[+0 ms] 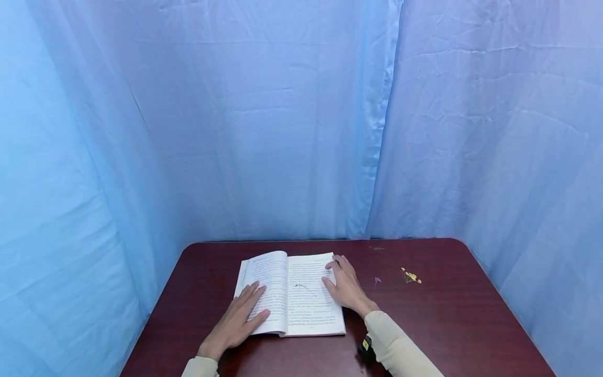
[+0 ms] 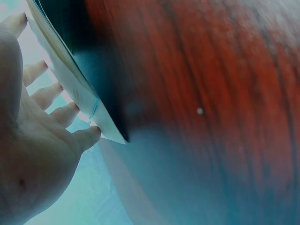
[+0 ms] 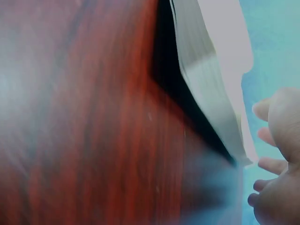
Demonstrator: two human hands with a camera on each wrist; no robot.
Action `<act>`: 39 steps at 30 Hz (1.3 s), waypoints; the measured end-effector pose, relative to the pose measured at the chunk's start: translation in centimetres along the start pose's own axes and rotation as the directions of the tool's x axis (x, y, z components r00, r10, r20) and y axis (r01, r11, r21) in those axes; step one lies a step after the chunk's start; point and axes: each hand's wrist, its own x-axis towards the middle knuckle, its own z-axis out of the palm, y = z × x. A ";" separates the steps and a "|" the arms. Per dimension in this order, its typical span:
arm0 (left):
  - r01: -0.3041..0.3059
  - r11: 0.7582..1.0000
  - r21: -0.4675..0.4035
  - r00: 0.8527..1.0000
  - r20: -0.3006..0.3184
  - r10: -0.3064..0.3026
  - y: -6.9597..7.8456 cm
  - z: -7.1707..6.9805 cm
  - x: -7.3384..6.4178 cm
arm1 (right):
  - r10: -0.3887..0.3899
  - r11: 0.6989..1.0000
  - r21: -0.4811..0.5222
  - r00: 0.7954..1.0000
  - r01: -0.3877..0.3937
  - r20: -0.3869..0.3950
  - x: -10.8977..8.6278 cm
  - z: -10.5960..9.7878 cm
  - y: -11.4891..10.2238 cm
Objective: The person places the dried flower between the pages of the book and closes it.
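An open book (image 1: 313, 314) with printed pages lies on the table. Across its left page my left hand (image 1: 239, 317) rests with fingers spread and straight; in the left wrist view, the fingers (image 2: 49, 96) reach over the book's edge. My right hand (image 1: 347, 287) is at the right page's outer edge, its fingers loosely bent over the upper part and nothing pinched between them. From the right wrist, the thick page block (image 3: 206, 79) shows beside that hand's fingertips. A thin dried flower sprig (image 1: 305, 289) lies on the right page, between the hands.
Right of the book, a small purple flower (image 1: 377, 280) and a yellow flower sprig (image 1: 411, 276) lie on the dark red table (image 1: 452, 314). A small dark sprig (image 1: 376, 248) is near the back edge. Blue curtains (image 1: 282, 131) enclose the table's back and sides.
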 end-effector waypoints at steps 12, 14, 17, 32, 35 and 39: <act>-0.004 1.000 -0.005 1.000 -0.007 0.004 0.0 0.0 0.0 | 0.029 1.000 0.002 0.995 -0.029 0.095 1.8 -0.9 1.8; -0.005 1.000 -0.007 1.000 -0.006 0.005 0.0 0.1 0.1 | 0.029 1.000 -0.003 0.995 -0.029 0.094 2.0 -0.7 2.1; -0.010 1.000 -0.015 1.000 -0.005 0.010 0.0 0.1 0.2 | 0.039 0.999 -0.004 0.994 -0.039 0.104 2.2 -0.7 2.4; -0.002 1.000 -0.017 1.000 0.004 0.002 0.5 0.3 0.3 | 0.110 0.993 -0.074 0.975 -0.097 0.191 4.0 -1.0 3.5; -0.004 1.000 -0.014 1.000 0.005 0.004 0.4 0.3 0.3 | 0.100 0.993 -0.082 0.976 -0.085 0.195 4.1 -1.0 3.7; -0.007 1.000 -0.012 1.000 0.004 0.007 0.3 0.3 0.4 | 0.095 0.994 -0.071 0.975 -0.082 0.199 4.0 -1.0 3.8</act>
